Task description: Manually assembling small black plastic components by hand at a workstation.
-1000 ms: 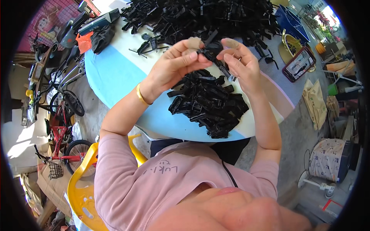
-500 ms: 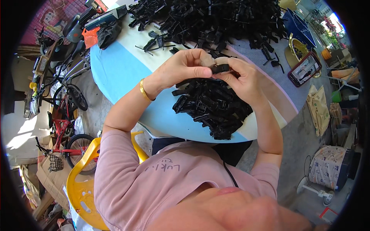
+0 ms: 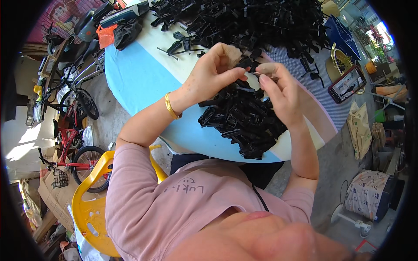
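My left hand [image 3: 208,75], with a gold bangle at its wrist, is curled above the near pile. A small black plastic clip [image 3: 247,64] shows at its thumb and fingertips, partly hidden by the fingers. Opposite it, my right hand [image 3: 285,93] has thumb and forefinger pressed together; whatever lies between them is too small to make out. Pale coverings wrap some fingertips on both hands. Below them, a heap of similar black clips [image 3: 241,124] sits at the table's near edge.
A much larger pile of black parts [image 3: 244,24] covers the table's far side. A phone [image 3: 347,84] leans by a gold-coloured basket [image 3: 341,58] at the right. A yellow chair [image 3: 89,213] stands at my left, with a red bicycle [image 3: 67,141] beyond.
My hands have drawn slightly apart. The black clip that was between both hands' fingertips now shows farther up, at my left fingertips. The view has shifted slightly.
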Motion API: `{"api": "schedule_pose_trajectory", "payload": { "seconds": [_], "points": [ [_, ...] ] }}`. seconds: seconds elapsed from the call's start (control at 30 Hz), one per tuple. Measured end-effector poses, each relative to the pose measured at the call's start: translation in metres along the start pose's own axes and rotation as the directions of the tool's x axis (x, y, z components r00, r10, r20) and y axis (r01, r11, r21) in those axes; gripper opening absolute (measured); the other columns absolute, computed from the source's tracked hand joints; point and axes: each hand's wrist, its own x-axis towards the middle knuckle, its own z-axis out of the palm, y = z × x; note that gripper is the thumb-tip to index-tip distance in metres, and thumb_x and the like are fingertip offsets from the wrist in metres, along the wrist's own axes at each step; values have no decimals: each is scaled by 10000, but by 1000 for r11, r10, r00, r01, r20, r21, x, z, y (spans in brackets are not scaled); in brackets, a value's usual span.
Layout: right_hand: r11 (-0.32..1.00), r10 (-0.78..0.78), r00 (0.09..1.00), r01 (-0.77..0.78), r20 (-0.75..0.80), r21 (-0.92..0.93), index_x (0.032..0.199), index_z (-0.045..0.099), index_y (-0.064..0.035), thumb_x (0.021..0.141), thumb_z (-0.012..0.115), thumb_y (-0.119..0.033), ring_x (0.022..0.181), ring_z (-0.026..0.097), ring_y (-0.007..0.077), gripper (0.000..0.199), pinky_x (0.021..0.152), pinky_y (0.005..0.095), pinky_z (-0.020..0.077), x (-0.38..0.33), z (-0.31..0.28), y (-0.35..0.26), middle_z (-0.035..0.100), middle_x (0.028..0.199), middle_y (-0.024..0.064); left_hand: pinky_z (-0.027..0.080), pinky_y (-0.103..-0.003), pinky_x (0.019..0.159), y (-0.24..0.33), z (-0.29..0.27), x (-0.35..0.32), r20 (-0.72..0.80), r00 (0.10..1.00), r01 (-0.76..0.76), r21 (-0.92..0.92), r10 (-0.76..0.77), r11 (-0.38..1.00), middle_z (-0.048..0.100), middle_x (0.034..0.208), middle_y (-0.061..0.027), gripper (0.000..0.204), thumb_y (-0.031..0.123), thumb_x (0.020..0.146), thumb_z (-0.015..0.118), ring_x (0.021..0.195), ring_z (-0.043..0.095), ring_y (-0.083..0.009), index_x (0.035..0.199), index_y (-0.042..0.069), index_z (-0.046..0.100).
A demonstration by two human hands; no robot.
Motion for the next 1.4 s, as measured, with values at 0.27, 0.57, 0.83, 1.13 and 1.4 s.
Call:
{"api": "schedule_pose_trajectory", "payload": {
  "seconds": [0.27,0.57,0.83,1.13,1.4],
  "points": [
    [996,36,999,-37,-7,-80,879,569,-17,910,491,-101,539,366,-5,119,472,153,282,-3,7,-2,512,673,-42,490,-227,754,-6,9,-8,10,998,-62,125,61,990,597,981,-74,316,19,841,564,854,592,-104,1140,-34,479],
    [991,79,997,-78,5,-107,874,578,-8,902,504,-100,512,379,-1,121,459,153,278,-5,13,-6,523,629,-29,483,-245,754,-7,11,-10,-55,972,-202,293,227,935,628,908,-62,229,49,780,658,834,596,-107,988,-14,587],
    [988,126,991,-121,45,-98,887,583,-6,901,493,-95,518,403,12,128,460,166,304,-2,8,1,523,640,-27,453,-255,790,-9,7,-8,149,889,-425,620,432,660,595,987,-79,201,13,758,677,896,563,-131,930,-14,578],
    [866,-390,920,352,-41,-355,822,616,-16,724,703,-49,505,374,32,135,442,167,289,4,1,-4,539,699,-6,494,-354,863,11,2,2,-11,992,106,-437,-124,893,531,1147,-179,315,131,952,356,1029,567,-260,1257,50,360],
    [980,-193,981,193,11,-47,838,608,4,727,690,-9,525,409,8,139,437,162,294,-9,-1,-17,584,741,4,555,-321,751,0,-2,-2,260,929,366,-550,-262,751,552,1071,-105,312,132,939,416,933,592,-173,1238,44,406]
  ]
}}
